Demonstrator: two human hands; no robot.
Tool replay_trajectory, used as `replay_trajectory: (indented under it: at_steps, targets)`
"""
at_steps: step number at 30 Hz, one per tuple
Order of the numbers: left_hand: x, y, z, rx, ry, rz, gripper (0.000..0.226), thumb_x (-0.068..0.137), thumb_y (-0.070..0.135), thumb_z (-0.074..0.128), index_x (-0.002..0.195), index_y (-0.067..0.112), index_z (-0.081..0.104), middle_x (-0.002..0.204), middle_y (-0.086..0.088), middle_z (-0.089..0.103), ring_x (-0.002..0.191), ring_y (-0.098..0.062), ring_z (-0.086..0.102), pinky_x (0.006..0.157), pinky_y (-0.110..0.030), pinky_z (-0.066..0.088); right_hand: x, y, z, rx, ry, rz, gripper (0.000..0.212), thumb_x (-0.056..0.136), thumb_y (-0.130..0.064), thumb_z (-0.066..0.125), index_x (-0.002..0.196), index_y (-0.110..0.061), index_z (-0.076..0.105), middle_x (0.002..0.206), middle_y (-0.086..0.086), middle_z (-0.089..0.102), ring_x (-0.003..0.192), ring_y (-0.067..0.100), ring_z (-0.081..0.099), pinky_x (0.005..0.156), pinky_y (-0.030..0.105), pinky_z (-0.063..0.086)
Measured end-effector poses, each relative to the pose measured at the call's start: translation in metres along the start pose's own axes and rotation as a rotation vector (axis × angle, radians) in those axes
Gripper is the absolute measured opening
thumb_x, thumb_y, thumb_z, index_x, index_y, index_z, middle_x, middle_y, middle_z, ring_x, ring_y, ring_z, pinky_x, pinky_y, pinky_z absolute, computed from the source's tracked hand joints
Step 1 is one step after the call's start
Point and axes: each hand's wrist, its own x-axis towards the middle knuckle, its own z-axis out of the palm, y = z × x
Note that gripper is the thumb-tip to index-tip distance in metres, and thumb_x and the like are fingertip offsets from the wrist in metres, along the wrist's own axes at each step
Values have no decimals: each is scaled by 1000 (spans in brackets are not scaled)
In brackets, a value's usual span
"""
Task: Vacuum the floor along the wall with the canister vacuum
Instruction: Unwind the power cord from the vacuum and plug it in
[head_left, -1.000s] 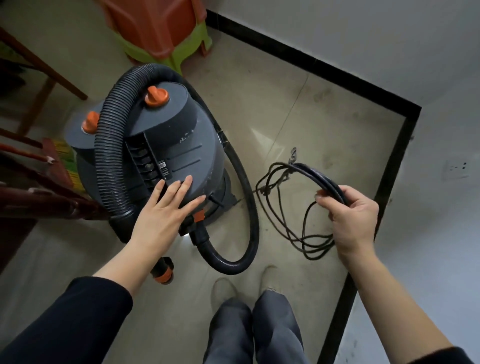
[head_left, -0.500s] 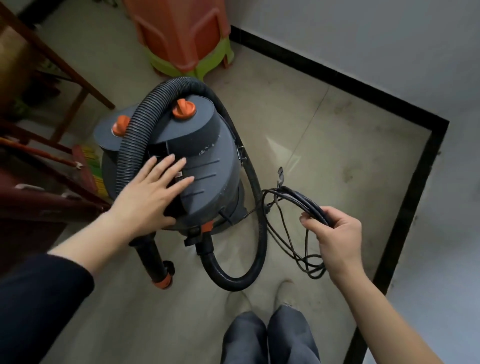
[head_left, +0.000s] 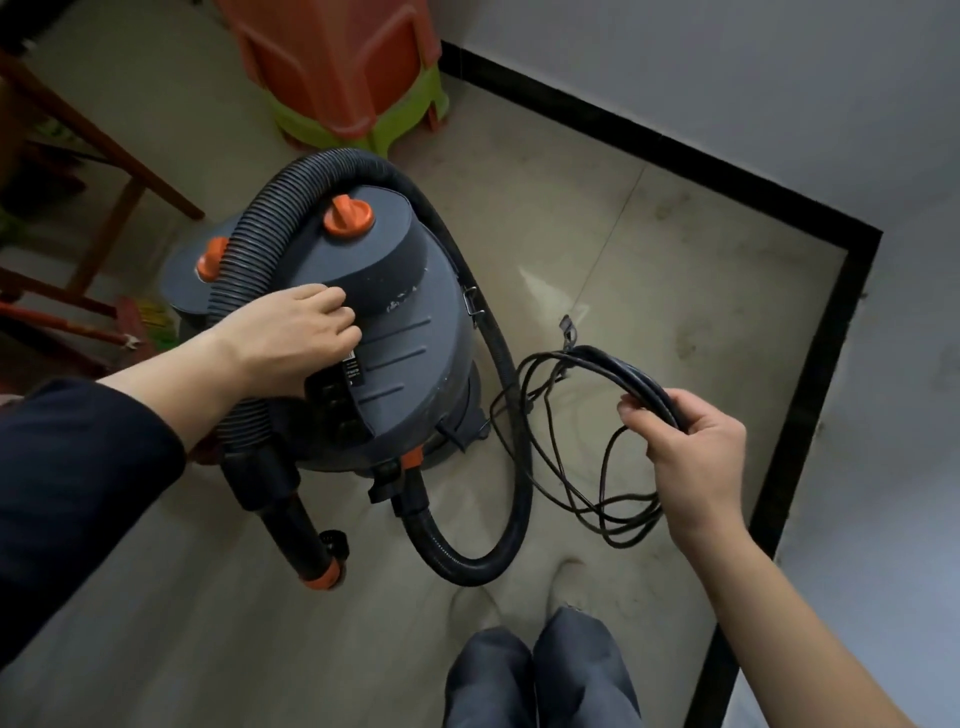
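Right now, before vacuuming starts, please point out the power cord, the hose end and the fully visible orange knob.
power cord (head_left: 623, 371), head view, top of the bundled loops.
hose end (head_left: 318, 577), head view, its orange ring by the floor.
orange knob (head_left: 348, 217), head view, centre of its grip.

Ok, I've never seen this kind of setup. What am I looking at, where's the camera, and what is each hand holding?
There is no robot: a person works with bare hands, and the picture comes from a camera on their head, looking down. Their left hand grips the top of the grey canister vacuum. A ribbed hose drapes over it and loops on the tiled floor. Their right hand holds a coiled black power cord, loops hanging down. Stacked orange and green stools stand by the wall. The person's legs show at the bottom.
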Motion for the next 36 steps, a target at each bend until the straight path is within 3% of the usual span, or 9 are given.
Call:
replay_trajectory:
  at_steps: [3,7,12,19,23,27,29,33,36]
  targets:
    - [13,-5,-3,14,37,-56,40,47,30,81,73,10,58,72,-6,57,76,-28,51,70,-39,48,6,4,-5,26,81,-12,13,87,-10,70,78,-20,69,51,-18,53,51,-1,43,52,14,36]
    - [39,-18,-6,7,44,-143,37,51,32,79,67,10,54,66,-6,53,71,-29,49,63,-38,42,18,12,-9,73,204,42,15,91,-22,67,76,-23,66,55,-13,46,56,12,39,54,30,34]
    - [77,-43,-12,-113,35,-320,40,58,36,80,68,6,56,67,-12,57,74,-34,51,64,-40,41,56,9,-17,130,331,105,24,90,-27,66,69,-24,56,59,-4,38,59,20,32,57,37,31]
    - [132,-90,-25,-245,-86,-623,64,72,64,66,91,4,59,95,-16,64,96,-36,48,81,-41,38,121,4,-25,127,319,168,30,88,-18,69,65,-15,50,49,-7,38,52,17,33,52,34,29]
    - [150,-112,-22,-302,-143,-754,66,70,74,61,85,10,55,97,-15,64,98,-35,47,81,-41,38,142,5,-36,84,364,167,30,87,-19,71,67,-6,52,55,3,39,56,22,36,51,31,30]
    - [163,-127,-25,-373,-192,-861,69,69,80,57,81,12,54,96,-15,64,97,-35,45,77,-39,35,152,8,-48,61,426,192,44,85,-21,73,66,7,45,54,3,36,55,20,33,53,32,31]
    - [168,-132,-27,-407,-203,-905,70,69,80,57,81,11,54,97,-17,64,99,-35,45,78,-39,35,151,9,-50,67,420,202,45,85,-21,74,62,0,41,50,-3,31,50,15,29,49,29,28]
    - [175,-134,-30,-478,-259,-977,77,68,72,67,104,5,54,113,-23,58,108,-41,48,90,-43,39,143,9,-46,42,392,167,52,86,-27,73,62,1,36,57,5,29,57,22,27,54,34,27]
    - [184,-116,-42,-622,-177,-979,72,73,51,76,127,9,52,126,-25,50,121,-43,40,104,-45,30,132,6,-46,78,376,166,40,91,-29,67,68,0,51,54,-1,33,53,18,30,53,32,29]
